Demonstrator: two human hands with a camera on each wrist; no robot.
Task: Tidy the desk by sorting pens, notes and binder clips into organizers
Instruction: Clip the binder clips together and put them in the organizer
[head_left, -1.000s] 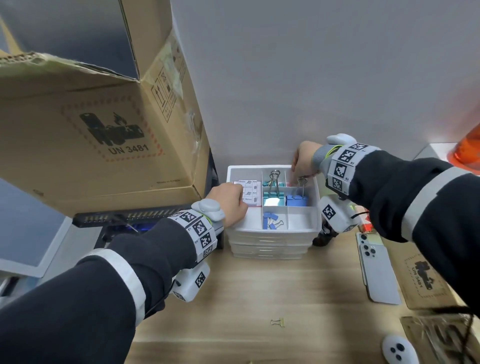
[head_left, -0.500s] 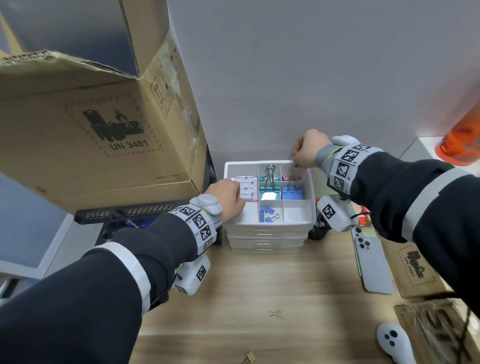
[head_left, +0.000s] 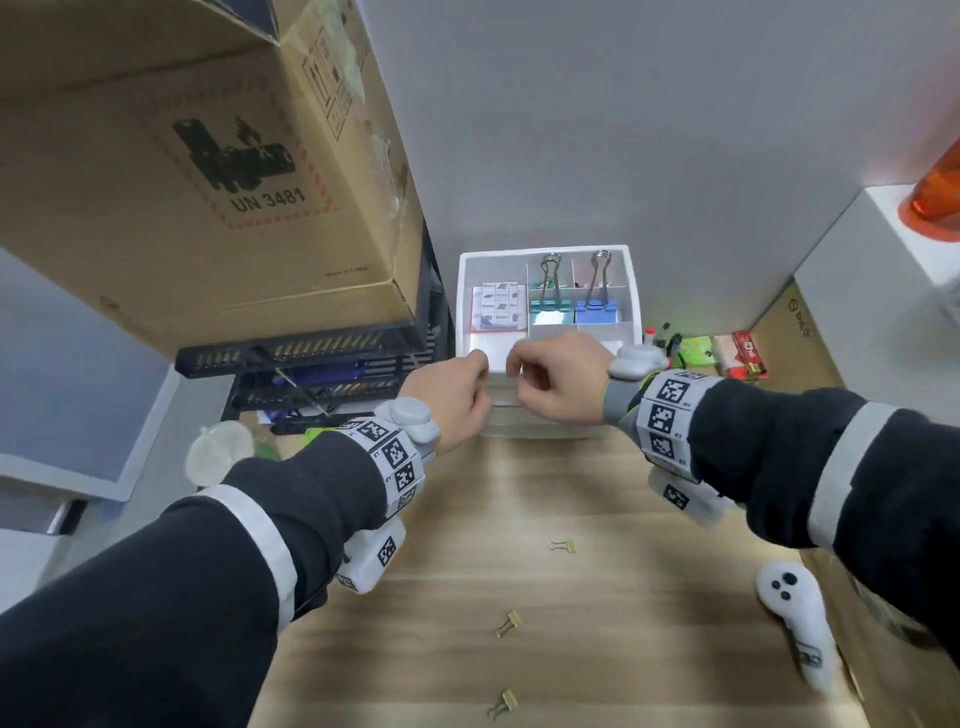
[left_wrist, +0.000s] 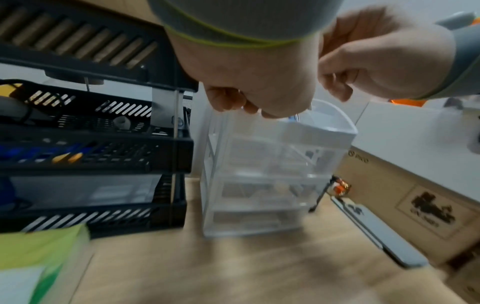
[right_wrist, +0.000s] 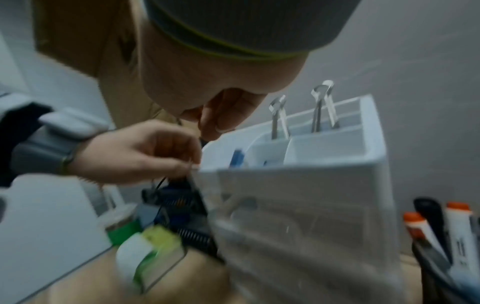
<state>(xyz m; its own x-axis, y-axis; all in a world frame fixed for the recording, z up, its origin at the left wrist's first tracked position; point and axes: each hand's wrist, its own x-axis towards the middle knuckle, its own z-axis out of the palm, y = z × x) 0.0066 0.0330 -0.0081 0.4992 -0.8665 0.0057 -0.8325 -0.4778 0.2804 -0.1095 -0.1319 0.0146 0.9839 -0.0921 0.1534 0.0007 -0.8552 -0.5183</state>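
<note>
A white compartment organizer (head_left: 631, 291) on clear drawers (left_wrist: 259, 195) stands against the wall. Its left bin holds a notes pad (head_left: 498, 306). A teal binder clip (head_left: 548, 304) and a blue binder clip (head_left: 597, 312) stand upright beside the pad. My left hand (head_left: 452, 397) curls at the organizer's front-left corner and pinches its rim (right_wrist: 205, 164). My right hand (head_left: 556, 384) hovers over the front rim, fingers curled, nothing seen in it. Three small gold binder clips (head_left: 562, 545) (head_left: 508, 623) (head_left: 503, 704) lie on the wooden desk.
A large cardboard box (head_left: 208, 182) sits on black letter trays (head_left: 311, 353) to the left of the organizer. To the right are markers in a holder (right_wrist: 441, 236), a phone (left_wrist: 376, 232) and a white controller (head_left: 789, 618). An orange bottle (head_left: 935, 192) stands far right.
Both hands have drawn back from the organizer's sides to its front edge and now sit close together. The two large clips stand uncovered. The view has tilted down, showing more desk.
</note>
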